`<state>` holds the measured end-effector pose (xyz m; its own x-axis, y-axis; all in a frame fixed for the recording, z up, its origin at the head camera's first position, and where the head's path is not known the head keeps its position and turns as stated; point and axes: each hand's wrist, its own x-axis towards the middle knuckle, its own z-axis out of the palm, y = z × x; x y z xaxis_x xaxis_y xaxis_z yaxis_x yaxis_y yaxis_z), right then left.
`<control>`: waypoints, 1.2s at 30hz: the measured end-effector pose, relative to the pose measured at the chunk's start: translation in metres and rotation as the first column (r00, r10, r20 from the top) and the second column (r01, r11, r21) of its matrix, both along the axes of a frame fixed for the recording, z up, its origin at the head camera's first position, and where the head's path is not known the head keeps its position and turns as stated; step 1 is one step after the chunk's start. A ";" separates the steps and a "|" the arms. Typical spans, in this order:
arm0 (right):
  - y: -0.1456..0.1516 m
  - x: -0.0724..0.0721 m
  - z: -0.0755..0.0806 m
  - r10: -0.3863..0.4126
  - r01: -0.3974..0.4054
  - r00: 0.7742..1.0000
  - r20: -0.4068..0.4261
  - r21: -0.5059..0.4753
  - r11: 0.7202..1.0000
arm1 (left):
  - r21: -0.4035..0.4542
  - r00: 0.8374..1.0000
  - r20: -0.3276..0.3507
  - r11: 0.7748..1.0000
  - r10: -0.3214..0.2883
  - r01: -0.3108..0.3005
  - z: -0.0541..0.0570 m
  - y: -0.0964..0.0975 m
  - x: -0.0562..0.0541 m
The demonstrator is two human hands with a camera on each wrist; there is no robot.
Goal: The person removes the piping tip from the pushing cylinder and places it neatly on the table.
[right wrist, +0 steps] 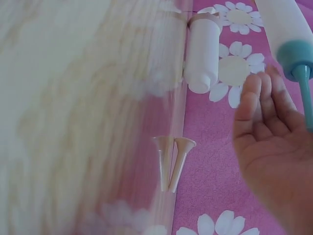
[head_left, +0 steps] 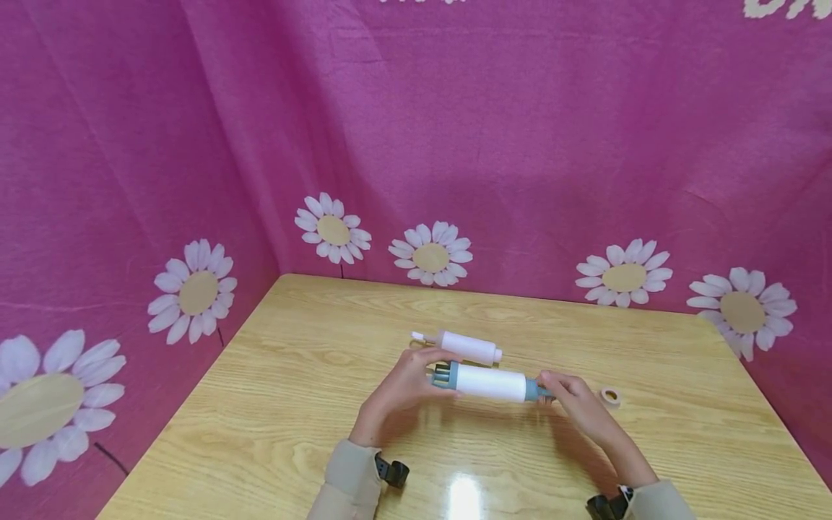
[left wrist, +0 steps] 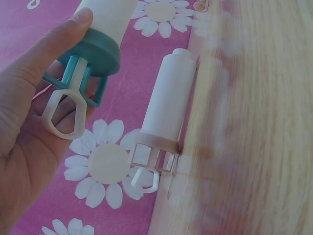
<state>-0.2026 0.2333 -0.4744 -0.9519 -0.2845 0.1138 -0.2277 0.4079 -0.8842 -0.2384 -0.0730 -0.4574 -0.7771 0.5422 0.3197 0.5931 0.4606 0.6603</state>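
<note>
A large white syringe with teal ends (head_left: 490, 382) is held level above the wooden table between both hands. My left hand (head_left: 411, 377) grips its teal frame end (left wrist: 100, 51), thumb on the collar, with a white pull ring (left wrist: 78, 120) by the palm. My right hand (head_left: 578, 404) holds the teal nozzle (right wrist: 304, 88) at the other end; its thumb is out of the right wrist view. Behind, on the table, lies a second white syringe (head_left: 469, 347) with a beige collar (left wrist: 160, 141). A beige funnel-shaped nozzle (right wrist: 182, 159) stands apart, right of my right hand.
The wooden table (head_left: 260, 404) reaches back to a magenta cloth (head_left: 487, 144) printed with white daisies. Cloth also hangs at the left and right sides. A bright light reflection shows on the tabletop near the front.
</note>
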 end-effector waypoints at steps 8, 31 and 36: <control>0.000 0.001 -0.001 0.016 -0.015 0.996 0.082 -0.018 1.000 | -0.010 0.999 0.047 1.000 0.019 -0.018 -0.002 -0.001 0.001; -0.002 0.005 -0.013 0.002 -0.015 0.983 -0.183 -0.071 0.997 | 0.007 0.998 0.053 1.000 0.017 -0.017 -0.003 -0.003 0.000; -0.003 0.007 -0.007 -0.057 0.056 0.997 -0.043 -0.029 0.998 | 0.013 0.997 0.068 1.000 0.022 -0.023 -0.003 -0.004 0.000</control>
